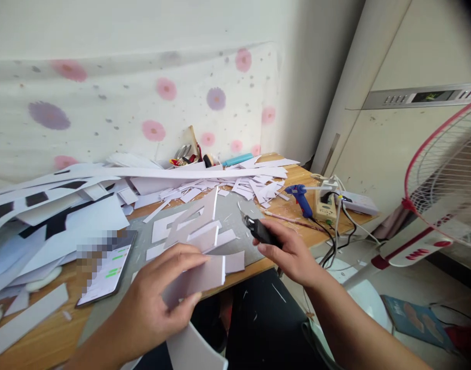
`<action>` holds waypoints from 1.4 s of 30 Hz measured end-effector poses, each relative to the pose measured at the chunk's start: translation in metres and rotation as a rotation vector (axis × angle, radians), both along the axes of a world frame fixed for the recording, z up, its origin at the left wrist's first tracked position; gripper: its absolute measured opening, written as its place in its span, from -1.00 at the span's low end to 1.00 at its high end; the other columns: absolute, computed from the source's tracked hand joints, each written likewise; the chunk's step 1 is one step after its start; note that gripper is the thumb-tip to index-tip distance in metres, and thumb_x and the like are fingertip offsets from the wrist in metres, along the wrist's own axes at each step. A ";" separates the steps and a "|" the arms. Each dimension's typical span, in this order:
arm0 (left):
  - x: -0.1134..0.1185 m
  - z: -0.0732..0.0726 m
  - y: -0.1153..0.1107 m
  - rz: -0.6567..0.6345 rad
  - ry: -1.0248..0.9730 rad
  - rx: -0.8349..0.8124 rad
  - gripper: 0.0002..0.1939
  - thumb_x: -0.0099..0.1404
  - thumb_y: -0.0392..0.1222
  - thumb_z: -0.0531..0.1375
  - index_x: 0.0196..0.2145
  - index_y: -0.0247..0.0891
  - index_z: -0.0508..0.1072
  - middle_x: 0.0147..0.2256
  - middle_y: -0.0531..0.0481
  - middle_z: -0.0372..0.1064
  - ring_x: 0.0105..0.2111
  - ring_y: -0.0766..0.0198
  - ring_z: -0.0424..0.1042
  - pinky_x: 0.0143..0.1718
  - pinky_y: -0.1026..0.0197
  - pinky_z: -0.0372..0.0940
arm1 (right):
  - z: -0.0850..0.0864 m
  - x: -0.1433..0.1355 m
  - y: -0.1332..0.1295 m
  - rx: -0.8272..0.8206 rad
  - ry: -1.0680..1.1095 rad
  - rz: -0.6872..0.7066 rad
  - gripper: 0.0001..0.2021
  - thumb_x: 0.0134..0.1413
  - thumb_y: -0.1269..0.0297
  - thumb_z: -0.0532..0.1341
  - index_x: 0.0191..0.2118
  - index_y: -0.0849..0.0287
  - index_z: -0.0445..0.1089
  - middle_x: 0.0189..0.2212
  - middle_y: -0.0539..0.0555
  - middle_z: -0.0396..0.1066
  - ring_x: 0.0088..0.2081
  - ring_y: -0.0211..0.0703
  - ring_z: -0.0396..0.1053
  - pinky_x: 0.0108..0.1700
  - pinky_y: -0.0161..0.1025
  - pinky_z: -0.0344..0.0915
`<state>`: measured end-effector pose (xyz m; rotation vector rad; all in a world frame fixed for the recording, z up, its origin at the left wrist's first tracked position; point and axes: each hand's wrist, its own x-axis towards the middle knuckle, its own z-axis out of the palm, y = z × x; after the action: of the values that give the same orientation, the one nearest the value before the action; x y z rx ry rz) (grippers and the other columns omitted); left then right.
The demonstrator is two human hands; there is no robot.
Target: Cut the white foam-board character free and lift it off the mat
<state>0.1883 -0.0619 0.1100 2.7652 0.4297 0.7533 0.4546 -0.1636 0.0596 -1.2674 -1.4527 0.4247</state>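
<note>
My left hand [158, 295] holds a white foam-board piece [204, 277] above the table's front edge, fingers spread over its top. My right hand [291, 254] grips a black utility knife [258, 229], its blade pointing up and left over the grey cutting mat [235, 205]. Several cut white board pieces [199, 228] lie on the mat between the two hands.
A phone [106, 270] lies left of the mat. White offcuts [243, 185] and large sheets [58, 216] cover the wooden table. A blue glue gun [301, 199], a power strip [325, 203] and cables sit at right. A pink-rimmed fan [447, 185] stands right of the table.
</note>
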 end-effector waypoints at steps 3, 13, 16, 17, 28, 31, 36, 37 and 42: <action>-0.011 -0.001 -0.014 -0.019 0.020 0.001 -0.52 0.19 -0.36 0.13 0.05 0.01 0.31 -0.06 0.09 0.41 -0.05 0.32 0.42 0.00 0.36 0.28 | 0.009 -0.016 -0.008 0.017 -0.071 0.153 -0.66 0.20 0.13 0.22 0.03 0.18 0.41 -0.17 0.13 0.54 -0.19 -0.09 0.48 -0.16 -0.24 0.34; -0.028 -0.013 -0.026 -0.099 -0.044 -0.205 -0.60 0.26 -0.26 0.20 0.05 -0.02 0.33 -0.17 0.04 0.39 -0.19 0.28 0.42 -0.18 0.30 0.34 | 0.000 -0.038 -0.007 0.067 -0.221 0.287 -0.57 0.26 -0.07 0.14 -0.01 0.21 0.41 -0.27 0.15 0.53 -0.29 -0.16 0.46 -0.26 -0.31 0.29; -0.028 -0.016 -0.026 -0.087 -0.075 -0.198 -0.58 0.27 -0.17 0.23 0.08 -0.02 0.33 -0.17 0.02 0.41 -0.21 0.25 0.43 -0.20 0.28 0.34 | 0.001 -0.042 -0.007 0.075 -0.258 0.297 -0.54 0.28 -0.10 0.09 -0.01 0.22 0.40 -0.32 0.14 0.51 -0.34 -0.18 0.44 -0.29 -0.30 0.27; -0.027 -0.017 -0.026 -0.075 -0.088 -0.192 -0.57 0.27 -0.15 0.24 0.09 -0.01 0.33 -0.17 0.02 0.41 -0.22 0.25 0.43 -0.21 0.27 0.34 | 0.001 -0.043 -0.007 0.075 -0.264 0.294 -0.53 0.29 -0.11 0.08 -0.02 0.21 0.40 -0.33 0.13 0.50 -0.34 -0.18 0.43 -0.30 -0.30 0.27; -0.028 -0.020 -0.027 -0.082 -0.107 -0.189 -0.64 0.29 -0.13 0.23 0.04 -0.03 0.38 -0.19 0.00 0.42 -0.23 0.23 0.43 -0.23 0.25 0.35 | 0.002 -0.050 -0.006 0.104 -0.273 0.271 -0.52 0.30 -0.14 0.04 -0.05 0.18 0.40 -0.38 0.11 0.49 -0.39 -0.19 0.42 -0.35 -0.31 0.24; -0.028 -0.019 -0.026 -0.098 -0.101 -0.189 -0.66 0.30 -0.15 0.20 0.04 -0.02 0.39 -0.19 0.02 0.42 -0.22 0.25 0.43 -0.22 0.27 0.35 | -0.002 -0.048 -0.005 0.126 -0.280 0.237 -0.53 0.30 -0.13 0.06 -0.06 0.20 0.40 -0.38 0.12 0.50 -0.39 -0.19 0.43 -0.35 -0.31 0.24; -0.028 -0.018 -0.027 -0.108 -0.115 -0.187 -0.68 0.30 -0.18 0.18 0.02 -0.01 0.39 -0.22 0.04 0.43 -0.24 0.26 0.44 -0.22 0.27 0.34 | -0.010 -0.043 -0.004 0.144 -0.269 0.157 -0.60 0.29 -0.08 0.11 -0.07 0.19 0.40 -0.35 0.13 0.51 -0.36 -0.18 0.44 -0.33 -0.31 0.26; -0.028 -0.018 -0.027 -0.112 -0.121 -0.187 -0.68 0.30 -0.18 0.19 0.02 -0.01 0.40 -0.22 0.03 0.43 -0.25 0.26 0.44 -0.22 0.27 0.34 | -0.011 -0.043 -0.004 0.143 -0.273 0.151 -0.60 0.29 -0.08 0.11 -0.07 0.18 0.39 -0.34 0.13 0.51 -0.36 -0.17 0.44 -0.33 -0.30 0.26; -0.027 -0.021 -0.026 -0.106 -0.126 -0.206 -0.66 0.29 -0.14 0.22 0.02 -0.01 0.42 -0.22 0.00 0.45 -0.26 0.23 0.44 -0.27 0.26 0.36 | -0.011 -0.048 -0.006 0.156 -0.286 0.198 -0.55 0.28 -0.13 0.08 -0.05 0.16 0.39 -0.40 0.11 0.50 -0.42 -0.17 0.43 -0.37 -0.30 0.26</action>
<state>0.1615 -0.0884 0.0895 2.5110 0.3138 0.8039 0.4063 -0.1694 0.0485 -1.0950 -1.8263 0.2605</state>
